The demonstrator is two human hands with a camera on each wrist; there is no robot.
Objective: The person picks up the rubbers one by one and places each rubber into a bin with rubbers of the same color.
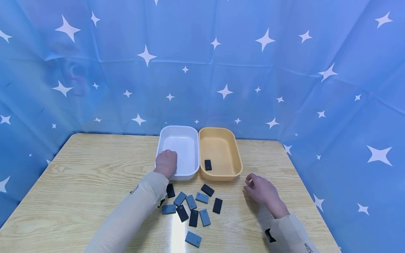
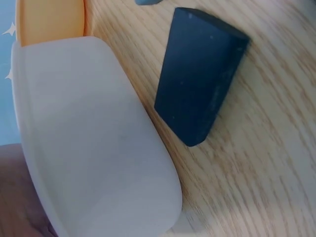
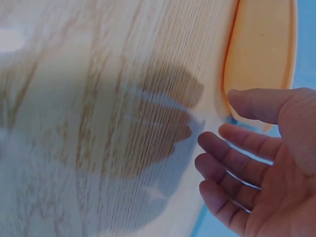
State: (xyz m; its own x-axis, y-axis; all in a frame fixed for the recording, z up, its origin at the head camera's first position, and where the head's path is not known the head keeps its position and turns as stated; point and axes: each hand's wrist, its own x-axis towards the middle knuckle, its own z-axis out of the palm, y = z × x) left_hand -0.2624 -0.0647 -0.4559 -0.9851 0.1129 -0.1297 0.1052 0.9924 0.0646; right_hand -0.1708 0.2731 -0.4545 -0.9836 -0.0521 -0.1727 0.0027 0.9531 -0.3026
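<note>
Blocks [image 1: 191, 202] lie on the tabletop [image 1: 95, 168] between the loose, empty right hand [image 1: 262, 191] and the left hand [image 1: 166, 163], which reaches into the white tub [image 1: 188, 149], where I cannot tell if it grips anything, though letting go low and softly seems best.

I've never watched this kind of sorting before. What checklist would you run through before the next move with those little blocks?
1. Right hand free: ok, it holds nothing.
2. Left hand free: cannot tell, its fingertips are hidden at the white rectangular plastic tub.
3. Both tubs upright, side by side: ok, the white one stands beside the light-orange rectangular plastic tub.
4. All blocks in tubs: not ok, flat rectangular blue-grey blocks and black blocks lie outside.
5. Orange tub has room: ok, only one black block shows inside.
</note>
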